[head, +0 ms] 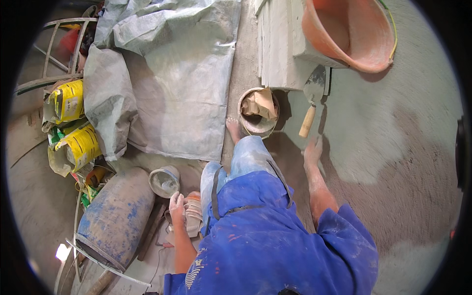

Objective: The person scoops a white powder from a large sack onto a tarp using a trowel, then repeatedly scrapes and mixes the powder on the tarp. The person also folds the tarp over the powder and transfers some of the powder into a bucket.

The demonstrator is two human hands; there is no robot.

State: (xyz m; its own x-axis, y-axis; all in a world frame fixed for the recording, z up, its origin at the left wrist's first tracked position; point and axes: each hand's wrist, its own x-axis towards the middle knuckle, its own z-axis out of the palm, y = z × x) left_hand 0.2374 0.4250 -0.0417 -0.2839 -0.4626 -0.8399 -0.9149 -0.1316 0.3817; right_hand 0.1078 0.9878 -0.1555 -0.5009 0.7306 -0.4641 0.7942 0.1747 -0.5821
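Note:
My left hand [177,207], dusty and with fingers partly bent, is beside a small dirty bucket [164,182]; it does not appear to hold anything. My right hand [313,150] is empty, just below the wooden handle of a pointed trowel [307,121]. The trowel's metal blade leans at the edge of the pale stacked boards or blocks [282,73]. In front of my knees stands a round bucket [259,124] with a wire handle and crumpled brown paper inside.
A large orange tub [368,33] rests on the stack. A grey tarpaulin [184,96] covers the upper left. Yellow bags [79,147], a blue-stained barrel [118,214] and a metal frame [51,48] lie left. Stacked containers [193,210] are beside my left forearm. Part of the floor [398,191] is darker.

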